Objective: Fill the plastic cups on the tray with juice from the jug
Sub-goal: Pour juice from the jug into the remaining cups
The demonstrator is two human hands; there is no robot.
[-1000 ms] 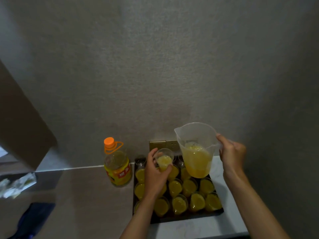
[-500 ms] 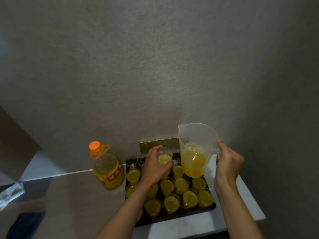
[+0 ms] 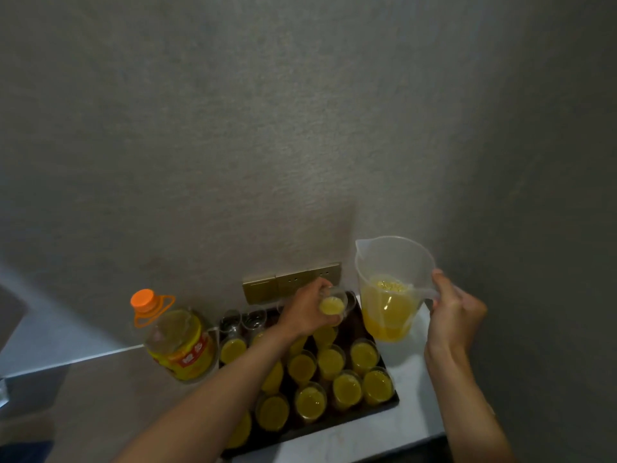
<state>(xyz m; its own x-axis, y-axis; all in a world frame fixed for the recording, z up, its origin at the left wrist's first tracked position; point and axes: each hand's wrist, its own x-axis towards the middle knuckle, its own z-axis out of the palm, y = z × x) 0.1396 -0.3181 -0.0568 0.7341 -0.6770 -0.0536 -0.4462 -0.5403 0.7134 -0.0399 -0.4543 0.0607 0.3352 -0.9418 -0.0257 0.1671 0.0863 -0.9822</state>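
A dark tray [image 3: 384, 407] on the counter holds several clear plastic cups [image 3: 347, 387] filled with yellow juice. Two empty cups [image 3: 253, 320] stand at its far left corner. My left hand [image 3: 305, 312] grips a filled cup [image 3: 332, 305] low over the tray's far edge. My right hand [image 3: 455, 312] holds the handle of a clear plastic jug [image 3: 390, 289], upright and about a third full of juice, hanging above the tray's far right corner.
A large bottle [image 3: 180, 342] with an orange cap and yellow label stands left of the tray. A brass socket plate [image 3: 292, 282] sits on the grey wall behind. White countertop [image 3: 410, 426] shows at the right and front of the tray.
My left hand has carried the filled cup down toward the tray's far edge. The jug has tipped back upright and shifted a little right. The camera has tilted, so everything sits lower.
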